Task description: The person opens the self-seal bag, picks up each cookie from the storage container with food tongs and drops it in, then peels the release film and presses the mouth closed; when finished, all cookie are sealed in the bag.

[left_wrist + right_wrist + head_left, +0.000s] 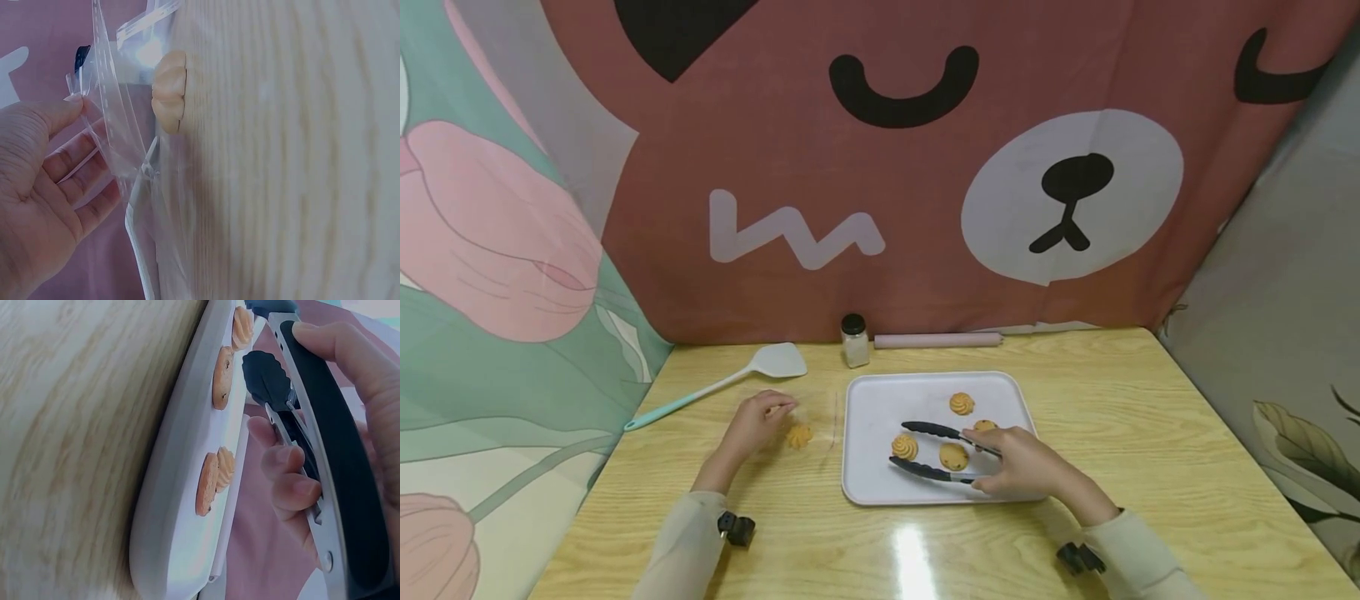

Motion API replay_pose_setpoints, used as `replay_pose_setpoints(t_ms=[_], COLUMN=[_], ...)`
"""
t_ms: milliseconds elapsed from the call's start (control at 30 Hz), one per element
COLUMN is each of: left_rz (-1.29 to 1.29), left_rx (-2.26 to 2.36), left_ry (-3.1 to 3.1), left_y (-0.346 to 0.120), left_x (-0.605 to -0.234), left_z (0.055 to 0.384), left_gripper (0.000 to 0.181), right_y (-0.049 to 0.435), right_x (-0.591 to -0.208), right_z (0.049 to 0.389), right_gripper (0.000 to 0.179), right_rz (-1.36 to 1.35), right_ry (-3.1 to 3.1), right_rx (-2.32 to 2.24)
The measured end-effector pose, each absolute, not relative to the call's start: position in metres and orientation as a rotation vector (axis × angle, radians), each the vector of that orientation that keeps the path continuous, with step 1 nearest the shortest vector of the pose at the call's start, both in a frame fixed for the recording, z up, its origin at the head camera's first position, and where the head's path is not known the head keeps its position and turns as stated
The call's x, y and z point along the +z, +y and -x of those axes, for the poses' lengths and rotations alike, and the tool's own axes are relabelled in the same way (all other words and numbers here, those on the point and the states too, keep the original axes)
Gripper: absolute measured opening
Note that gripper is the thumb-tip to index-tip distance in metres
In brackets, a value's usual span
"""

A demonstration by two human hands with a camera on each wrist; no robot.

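Observation:
My left hand [758, 423] pinches the edge of a clear plastic bag [115, 119] between thumb and index finger, the other fingers spread beside it. A flower-shaped cookie [799, 436] lies low inside the bag, close to the table. In my right hand [1028, 463] is a pair of tongs [931, 429] with black tips, its arms spread apart above a white tray [868, 487]. A swirled cookie [904, 447] lies between the tips in the head view. Beside it sits a round, dark-flecked cookie [953, 456]; another cookie [985, 426] is partly hidden by my right hand.
Another swirled cookie [961, 404] lies near the tray's far side. Behind the tray are a black-lidded jar [854, 342] and a pale pink rod [937, 340]. A turquoise-handled spatula [715, 386] lies at the back left. A printed curtain [790, 300] hangs behind the table.

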State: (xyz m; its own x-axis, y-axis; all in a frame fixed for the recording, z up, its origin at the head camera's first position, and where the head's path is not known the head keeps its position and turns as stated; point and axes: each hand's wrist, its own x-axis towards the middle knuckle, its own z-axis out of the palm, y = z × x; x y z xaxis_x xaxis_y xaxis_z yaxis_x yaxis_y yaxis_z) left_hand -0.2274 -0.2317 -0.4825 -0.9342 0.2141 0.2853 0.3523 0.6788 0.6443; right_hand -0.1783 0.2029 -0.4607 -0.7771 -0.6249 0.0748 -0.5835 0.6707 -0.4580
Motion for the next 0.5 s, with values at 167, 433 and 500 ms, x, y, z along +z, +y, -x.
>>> replay_pose_setpoints(t_ms=[167,433,500], left_rz=[0.458,0.459,0.466], left_rx=[-1.103,-1.118,-1.113], left_ry=[-2.726,-2.744,-2.751], left_y=[-0.2306,-0.2303,-0.2303], left_x=[-0.4815,-0.4814,-0.4811], left_z=[0.2261,0.2255,0.2252], left_gripper=[0.016,0.016,0.017], right_y=[0.2025,0.2024,0.2023], right_x=[-0.4602,-0.4581,-0.4576], right_z=[0.1767,0.1768,0.177], right_gripper=[0.067,0.064,0.063], right_rz=[0.986,0.978,0.986], right_ry=[2.797,2.76,2.757], right_rx=[-0.696,-0.688,-0.693])
